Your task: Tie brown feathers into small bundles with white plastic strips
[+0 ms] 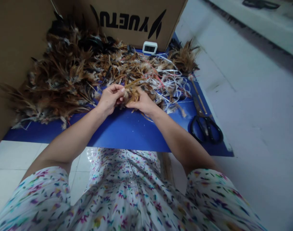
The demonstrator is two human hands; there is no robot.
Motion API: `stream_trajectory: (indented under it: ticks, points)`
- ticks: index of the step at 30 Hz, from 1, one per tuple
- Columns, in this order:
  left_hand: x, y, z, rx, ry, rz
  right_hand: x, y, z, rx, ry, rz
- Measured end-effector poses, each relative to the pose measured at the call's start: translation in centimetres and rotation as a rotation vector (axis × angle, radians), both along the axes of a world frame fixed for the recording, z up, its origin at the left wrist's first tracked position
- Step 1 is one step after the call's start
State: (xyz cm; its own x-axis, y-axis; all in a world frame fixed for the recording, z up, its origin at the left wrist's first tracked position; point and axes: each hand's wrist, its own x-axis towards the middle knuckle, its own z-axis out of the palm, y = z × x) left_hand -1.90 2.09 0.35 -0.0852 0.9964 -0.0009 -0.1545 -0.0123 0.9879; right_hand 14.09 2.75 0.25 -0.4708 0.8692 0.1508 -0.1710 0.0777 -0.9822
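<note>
Both hands meet above the blue tabletop [127, 131], just in front of a heap of brown feathers [71, 73]. My left hand [110, 98] pinches the edge of a small bunch of tan feathers [133, 95] between thumb and fingertips. From the other side my right hand [145, 103] has its fingers curled around the same bunch, thumb below it. The quill ends are partly hidden by the fingers. Loose feathers and white strips [175, 86] lie right beyond the right hand.
Black-handled scissors [206, 128] lie near the right table edge, beside a thin stick [199, 96]. Behind the feathers stand a cardboard box [136, 24] and a small white digital timer [150, 47]. Another feather bundle [186, 57] sits at the back right.
</note>
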Motion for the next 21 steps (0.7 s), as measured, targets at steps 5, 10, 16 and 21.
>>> stream_trajectory:
  ticks: [5, 10, 16, 21]
  points:
    - [0.0, 0.1, -0.3, 0.001, -0.034, 0.015, -1.0, -0.6, -0.2, -0.008, -0.171, -0.046]
    - [-0.2, 0.2, -0.1, -0.011, -0.036, 0.036, -0.5, -0.1, 0.4, -0.029, -0.155, -0.154]
    - [-0.6, 0.5, 0.8, -0.116, -0.298, 0.177, 0.9, 1.5, 0.3, 0.014, -0.256, -0.308]
    - [-0.4, 0.5, 1.1, -0.182, -0.371, 0.220, 1.9, 2.5, -0.5, 0.281, -0.531, -0.495]
